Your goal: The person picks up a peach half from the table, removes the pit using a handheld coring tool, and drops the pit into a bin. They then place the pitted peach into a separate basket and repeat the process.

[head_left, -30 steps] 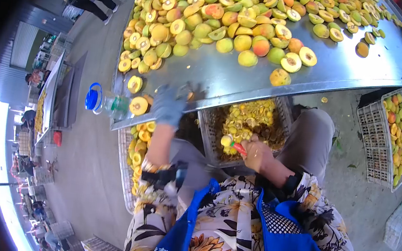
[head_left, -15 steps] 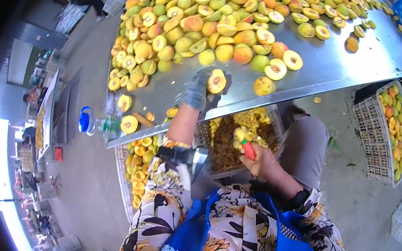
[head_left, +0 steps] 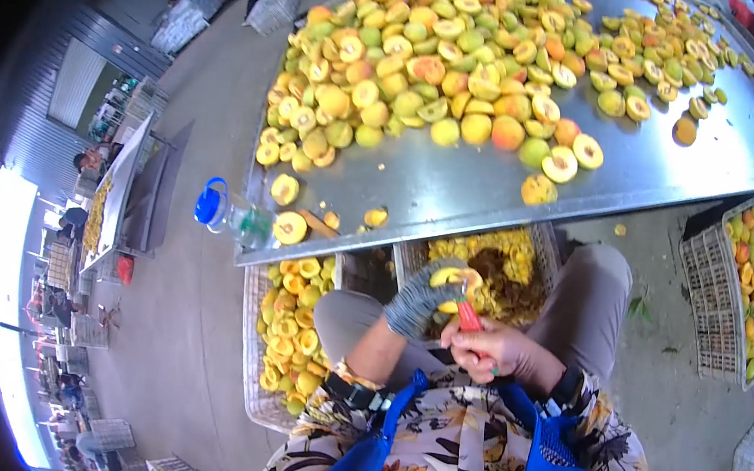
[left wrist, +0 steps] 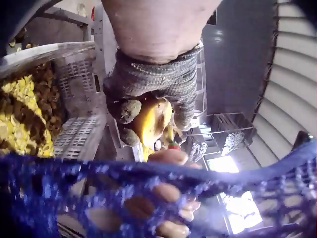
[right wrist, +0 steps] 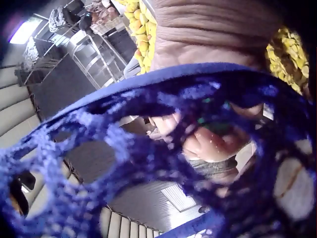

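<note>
In a grey knit glove, my left hand point(head_left: 420, 302) holds a halved yellow fruit point(head_left: 449, 277) over the crate of scraps in the head view. The left wrist view shows gloved fingers curled round the fruit point(left wrist: 154, 119). My bare right hand point(head_left: 496, 350) grips a red-handled tool point(head_left: 469, 318), its metal tip at the fruit. Blue mesh covers much of both wrist views; in the right wrist view my right hand point(right wrist: 210, 141) shows partly through it.
A metal table point(head_left: 457, 189) carries piled halved fruit point(head_left: 414, 72). A bottle with a blue cap point(head_left: 244, 220) lies at its left corner. Below are a scrap crate point(head_left: 547, 246) and a fruit crate point(head_left: 252, 352); another crate point(head_left: 700, 300) stands at right.
My left hand reached onto the table, took a fruit half and came back down to the tool. My right hand has turned the tool toward the fruit.
</note>
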Demonstrator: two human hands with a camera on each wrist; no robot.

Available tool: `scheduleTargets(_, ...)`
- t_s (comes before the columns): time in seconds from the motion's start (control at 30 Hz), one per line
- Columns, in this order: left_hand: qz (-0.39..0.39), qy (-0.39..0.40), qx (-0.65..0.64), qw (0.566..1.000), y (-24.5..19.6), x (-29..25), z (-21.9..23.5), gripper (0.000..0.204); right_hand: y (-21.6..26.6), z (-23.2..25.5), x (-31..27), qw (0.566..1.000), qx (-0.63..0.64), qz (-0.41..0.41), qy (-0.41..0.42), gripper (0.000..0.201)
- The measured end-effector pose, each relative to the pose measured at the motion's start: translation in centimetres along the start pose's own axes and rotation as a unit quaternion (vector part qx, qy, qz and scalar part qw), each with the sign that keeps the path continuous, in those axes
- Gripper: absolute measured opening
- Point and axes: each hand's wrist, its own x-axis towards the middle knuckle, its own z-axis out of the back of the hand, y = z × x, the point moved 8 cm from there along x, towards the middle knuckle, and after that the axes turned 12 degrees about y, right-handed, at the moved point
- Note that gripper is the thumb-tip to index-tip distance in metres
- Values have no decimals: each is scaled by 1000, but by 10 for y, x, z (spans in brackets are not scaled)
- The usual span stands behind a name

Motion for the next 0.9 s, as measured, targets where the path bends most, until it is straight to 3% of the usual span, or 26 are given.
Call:
scheduleTargets(0.07, -1, -35, 61, 997, 4, 1, 2, 40, -9, 7, 7, 994, -95, -13, -52, 13)
scheduleTargets(0.1, 18, -66, 92, 993, 5, 0, 5, 35, -8, 23, 10, 963, -220, -14, -155, 12)
scheduleTargets(0.17, -5, -63, 82, 995, 2, -7, 12, 31, 17, 41, -4, 838, -403, 58, -362, 12)
scheduleTargets(0.23, 36, -77, 56, 995, 4, -16, 24, 42, 31, 51, -20, 847, -303, 124, -418, 16)
scheduleTargets(0.3, 27, -72, 18, 997, 3, -17, 26, 48, 47, 57, -25, 818, -373, 162, -406, 25)
scheduleTargets(0.37, 14, -63, -60, 996, 1, -15, 23, 61, 60, 44, -21, 752, -470, 227, -402, 29)
scheduleTargets(0.43, 26, -8, -105, 994, -6, -10, 4, 64, 67, 26, -2, 748, -528, 232, -328, 35)
scheduleTargets(0.47, 2, 5, -66, 998, -12, -7, 4, 66, 69, 22, 2, 773, -499, 214, -329, 36)
scheduleTargets(0.53, -22, -43, -88, 995, -27, -14, 0, 65, 72, 16, 3, 821, -432, 175, -331, 38)
scheduleTargets(0.57, -49, -62, -109, 991, -30, -15, 4, 65, 77, 9, 2, 820, -433, 174, -330, 38)
scheduleTargets(0.63, -94, -75, -89, 989, -25, -14, 9, 63, 65, 9, 5, 903, -270, 148, -299, 41)
scheduleTargets(0.7, -138, -88, -70, 984, -18, -13, 19, 62, 57, 15, 14, 902, -273, 136, -305, 40)
scheduleTargets(0.77, -123, -121, -127, 977, -17, -13, 22, 58, 71, 8, 9, 770, -453, 235, -382, 39)
scheduleTargets(0.8, -134, -185, -186, 956, -13, -19, 28, 43, 66, 12, 8, 771, -454, 233, -381, 39)
scheduleTargets(0.87, -137, -202, -211, 947, -15, -21, 37, 42, 75, -11, -7, 624, -596, 217, -458, 40)
scheduleTargets(0.9, -140, -218, -235, 937, -14, -24, 43, 41, 74, -13, -10, 624, -597, 216, -456, 40)
